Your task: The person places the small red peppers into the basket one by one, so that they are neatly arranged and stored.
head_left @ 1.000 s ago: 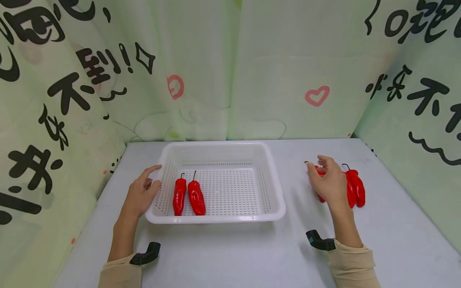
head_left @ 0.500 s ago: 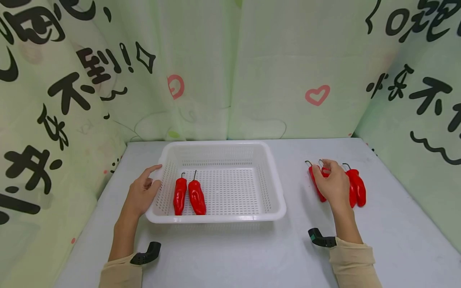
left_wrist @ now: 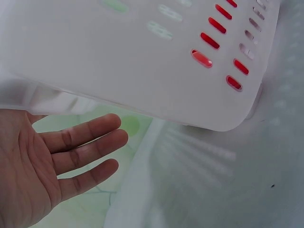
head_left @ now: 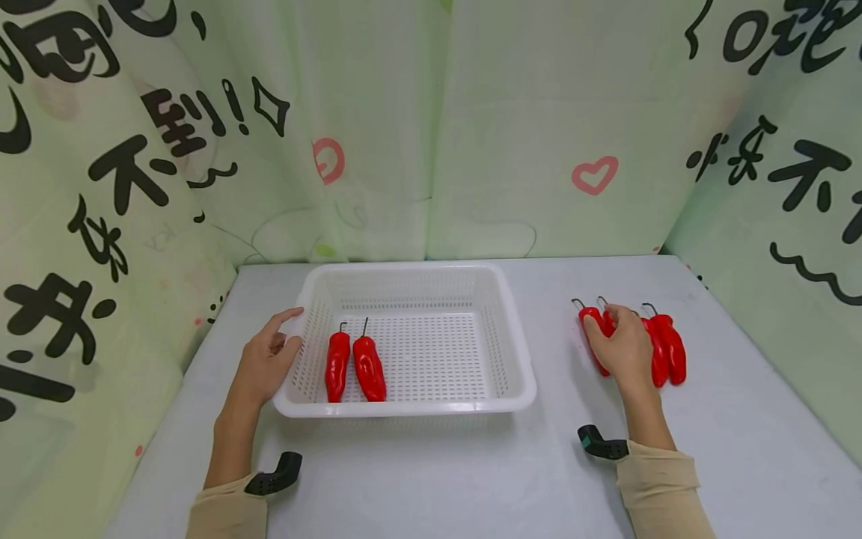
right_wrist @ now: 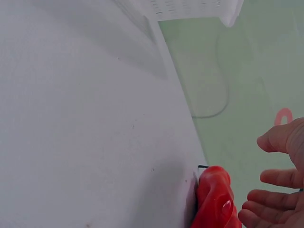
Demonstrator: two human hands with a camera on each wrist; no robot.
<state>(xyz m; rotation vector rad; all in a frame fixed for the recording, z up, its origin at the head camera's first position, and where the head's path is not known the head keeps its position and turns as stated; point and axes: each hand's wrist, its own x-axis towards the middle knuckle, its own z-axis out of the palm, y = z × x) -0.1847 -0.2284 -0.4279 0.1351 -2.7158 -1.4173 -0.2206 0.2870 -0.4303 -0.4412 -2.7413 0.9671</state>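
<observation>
- Change over the preceding second: the right hand (head_left: 621, 348) has shifted slightly rightward and toward the wearer, so that the leftmost loose pepper (head_left: 590, 344), earlier largely covered, now shows; the left hand (head_left: 265, 361) has kept its place.
- Foreground: the beige sleeves (head_left: 229, 515) and black wrist devices (head_left: 274, 477) (presumably the camera mounts) extend over the bench (head_left: 438, 471).
- Left: the left hand meets the left rim of the white basket (head_left: 411, 409) with thumb and index finger; in its wrist view the other fingers extend freely, grasping nothing. So light a contact presumably serves to steady the basket.
- Centre: the basket stands on the bench. Inside its left half lie the left basket pepper (head_left: 337, 368) and the right basket pepper (head_left: 369, 369), side by side, stems pointing away; the shared direction suggests orderly placement.
- Right: the right hand lies over the loose group, fingers apart and relaxed, with no grasp visible; fingertip contact cannot be judged. Beyond its right edge, the rightmost peppers (head_left: 673, 350) lie together. At least four loose peppers show; the hand hides the middle.
- Background: a pale green curtain (head_left: 505, 135) bears black characters and a red heart outline (head_left: 595, 176).
</observation>
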